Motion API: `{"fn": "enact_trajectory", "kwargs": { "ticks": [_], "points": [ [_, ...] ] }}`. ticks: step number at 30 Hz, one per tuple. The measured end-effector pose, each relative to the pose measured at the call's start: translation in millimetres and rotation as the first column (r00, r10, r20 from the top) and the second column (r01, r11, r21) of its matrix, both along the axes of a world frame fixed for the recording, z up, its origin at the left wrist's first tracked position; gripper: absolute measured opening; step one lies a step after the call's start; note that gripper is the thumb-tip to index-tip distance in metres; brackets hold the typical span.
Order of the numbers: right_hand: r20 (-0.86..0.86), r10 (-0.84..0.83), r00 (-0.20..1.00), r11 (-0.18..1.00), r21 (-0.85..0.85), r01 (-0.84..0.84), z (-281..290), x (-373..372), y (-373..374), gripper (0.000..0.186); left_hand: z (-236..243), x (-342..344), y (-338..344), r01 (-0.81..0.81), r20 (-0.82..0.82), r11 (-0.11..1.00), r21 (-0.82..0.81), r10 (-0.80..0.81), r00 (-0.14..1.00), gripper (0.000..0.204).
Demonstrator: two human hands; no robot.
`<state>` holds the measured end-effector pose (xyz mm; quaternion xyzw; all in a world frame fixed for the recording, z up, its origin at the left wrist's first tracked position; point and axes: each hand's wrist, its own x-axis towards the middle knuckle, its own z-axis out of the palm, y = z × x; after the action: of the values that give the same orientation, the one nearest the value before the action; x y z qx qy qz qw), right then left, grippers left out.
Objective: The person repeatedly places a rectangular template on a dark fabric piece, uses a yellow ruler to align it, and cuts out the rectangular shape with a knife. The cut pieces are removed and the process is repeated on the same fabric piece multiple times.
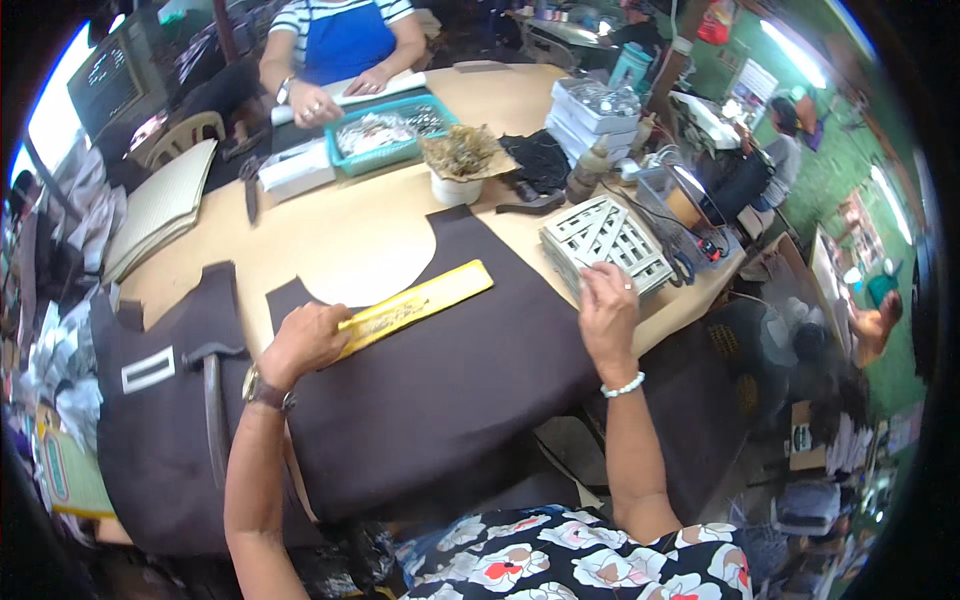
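My left hand (312, 338) grips the left end of a long yellow strip (425, 298) with a marked surface, lying on dark brown fabric panels (430, 400). My right hand (610, 320) is pinched at the front edge of a stack of pale slotted templates (603, 240); what is between the fingertips is too small to name. Left of my left wrist, a hammer (214, 410) rests on another dark panel, beside a white rectangular frame (147, 369).
A co-worker (340, 45) works across the table (265, 250) at a teal basket (385, 137). Paper pads (160, 210), a white pot (455, 188), stacked boxes (592, 115) and scissors (682, 266) surround the panels. Other people (760, 165) sit further right.
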<state>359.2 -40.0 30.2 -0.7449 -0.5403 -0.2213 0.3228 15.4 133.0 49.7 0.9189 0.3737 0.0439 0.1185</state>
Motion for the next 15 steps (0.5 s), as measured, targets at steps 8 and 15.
{"fn": "enact_trajectory", "kwargs": {
  "ticks": [8,15],
  "points": [
    [-0.2,-0.225,0.954,0.973,-0.005,0.229,22.2,30.4,-42.7,0.013,-17.9,-17.3,1.3,-0.01,0.265,0.966,-0.259,0.081,0.961,0.014],
    [-0.157,-0.367,0.917,0.927,-0.138,0.348,5.2,-0.9,-29.5,0.025,-19.7,-15.8,2.3,-0.01,0.282,0.966,-0.26,0.086,0.955,0.015]
  ]
}}
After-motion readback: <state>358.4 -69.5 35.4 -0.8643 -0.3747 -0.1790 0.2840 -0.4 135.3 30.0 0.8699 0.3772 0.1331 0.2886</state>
